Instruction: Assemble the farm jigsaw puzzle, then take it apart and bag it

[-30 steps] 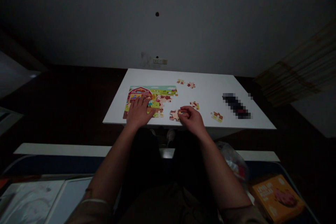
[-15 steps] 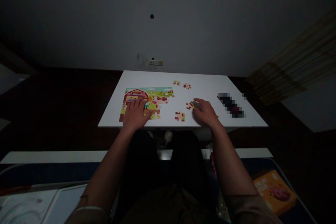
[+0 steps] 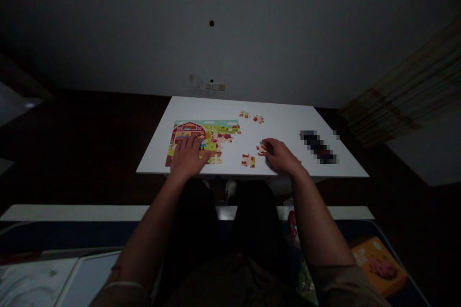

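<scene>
Your right hand (image 3: 282,156), right of frame centre, closes its fingertips on a small brown-and-cream cardboard puzzle piece (image 3: 261,148) lying on the white table (image 3: 281,120). It looks light, stiff and thin: pinch its edges. Your left hand (image 3: 188,156) lies open, flat on the colourful farm jigsaw (image 3: 212,130).

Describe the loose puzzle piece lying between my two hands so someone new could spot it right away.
Start at the white table and find the half-built farm puzzle under the left hand. Just right of it, near the front edge, lies one loose piece. Unlike the piece at the right hand, nothing touches it.
</scene>
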A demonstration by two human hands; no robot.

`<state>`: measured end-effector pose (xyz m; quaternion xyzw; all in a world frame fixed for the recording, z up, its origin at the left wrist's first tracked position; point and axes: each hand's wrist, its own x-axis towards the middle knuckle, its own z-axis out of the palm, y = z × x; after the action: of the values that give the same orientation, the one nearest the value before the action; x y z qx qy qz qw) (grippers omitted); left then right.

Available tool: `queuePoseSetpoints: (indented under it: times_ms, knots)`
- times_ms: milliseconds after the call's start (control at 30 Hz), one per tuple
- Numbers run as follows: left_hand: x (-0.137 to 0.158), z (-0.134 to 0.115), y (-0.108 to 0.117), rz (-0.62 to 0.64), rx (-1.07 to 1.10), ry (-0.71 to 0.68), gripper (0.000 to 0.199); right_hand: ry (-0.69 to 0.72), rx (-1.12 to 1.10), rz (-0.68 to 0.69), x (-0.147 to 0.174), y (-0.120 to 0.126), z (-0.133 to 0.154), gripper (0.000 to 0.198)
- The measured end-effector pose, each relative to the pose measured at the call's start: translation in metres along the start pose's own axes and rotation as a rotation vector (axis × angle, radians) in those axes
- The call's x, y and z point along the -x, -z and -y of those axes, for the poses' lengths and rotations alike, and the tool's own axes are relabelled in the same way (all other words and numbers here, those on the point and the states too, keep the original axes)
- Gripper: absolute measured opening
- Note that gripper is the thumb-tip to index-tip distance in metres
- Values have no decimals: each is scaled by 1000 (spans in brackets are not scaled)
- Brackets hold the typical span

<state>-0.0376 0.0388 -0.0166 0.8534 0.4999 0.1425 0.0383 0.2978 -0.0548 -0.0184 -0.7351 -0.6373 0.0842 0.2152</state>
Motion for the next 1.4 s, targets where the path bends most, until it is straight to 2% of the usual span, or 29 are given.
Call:
queuePoseSetpoints:
  times_ms: [167, 333, 433, 533, 667, 800, 900, 1033, 1300, 1400]
  knots:
    - [1, 0, 0, 4, -8, 9, 57, -20, -139, -60, 7, 1, 6, 50]
    - [1, 0, 0, 1, -6, 3, 57, -113, -136, -145, 14, -3, 12, 35]
    - [0, -1, 3, 13, 8, 6, 56, -150, -129, -174, 17, -2, 9, 34]
    - [-1, -3, 4, 24, 12, 9, 56, -170, -132, -254, 23, 11, -3, 36]
    - [-2, -4, 3, 15, -17, 12, 57, -250, -146, -386, 45, 42, -38, 40]
    - [-3, -5, 0, 17, -43, 16, 57, -343, -64, -326, 73, 57, -72, 37]
    - [-4, -4, -2, 11, -57, 15, 57, -293, 84, -192, 85, 50, -84, 46]
    - [-4, -3, -3, -1, -61, -7, 59, -249, 184, -137, 86, 35, -83, 42]
    - [-4, -5, 0, 17, -62, 15, 57, -300, 124, -121, 79, 31, -75, 29]
    - [-3, -7, 3, 15, -50, 17, 56, -268, 101, -139, 79, 28, -69, 29]
